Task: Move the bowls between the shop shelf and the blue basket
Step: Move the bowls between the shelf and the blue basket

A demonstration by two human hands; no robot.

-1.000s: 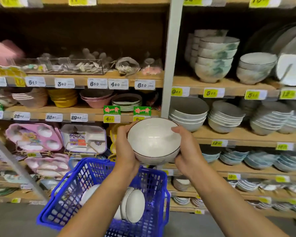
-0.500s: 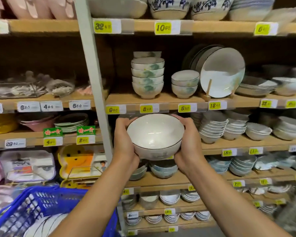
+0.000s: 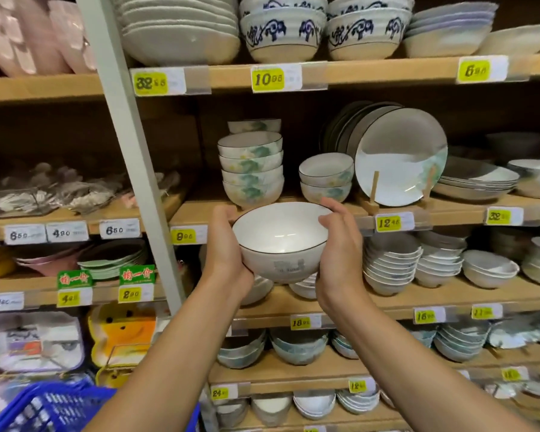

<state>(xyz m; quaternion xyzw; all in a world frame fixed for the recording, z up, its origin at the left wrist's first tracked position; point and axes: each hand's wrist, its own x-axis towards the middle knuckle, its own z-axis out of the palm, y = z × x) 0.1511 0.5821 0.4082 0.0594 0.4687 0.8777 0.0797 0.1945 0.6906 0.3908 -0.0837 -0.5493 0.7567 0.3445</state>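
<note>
At the bottom left corner, nearest the camera, the rim of the blue basket (image 3: 53,410) shows, with both bare forearms reaching up and away past it. The left hand (image 3: 228,254) and the right hand (image 3: 337,254) clasp a white bowl (image 3: 281,241) between them. The left palm is pressed to the bowl's left wall with the fingers curled behind it. The right palm cups the right wall, and its thumb lies across the rim. The bowl has a thin dark line round its rim and a faint grey mark on its outer side. It is tipped slightly toward the camera, so its plain inside shows. It is held in the air in front of the wooden shelf (image 3: 334,213), level with that board's front edge and its yellow price tags (image 3: 390,222), and well above the basket. Just behind it on that board stands a stack of green-patterned bowls (image 3: 251,169), and to the right of the stack a pair of bowls (image 3: 326,179) of the same pattern. Further right a plate (image 3: 399,160) leans upright in a wooden stand (image 3: 375,191). A grey post (image 3: 131,151) rises to the left of the stack. On the board above sit two stacks of blue-patterned bowls (image 3: 282,26).
</note>
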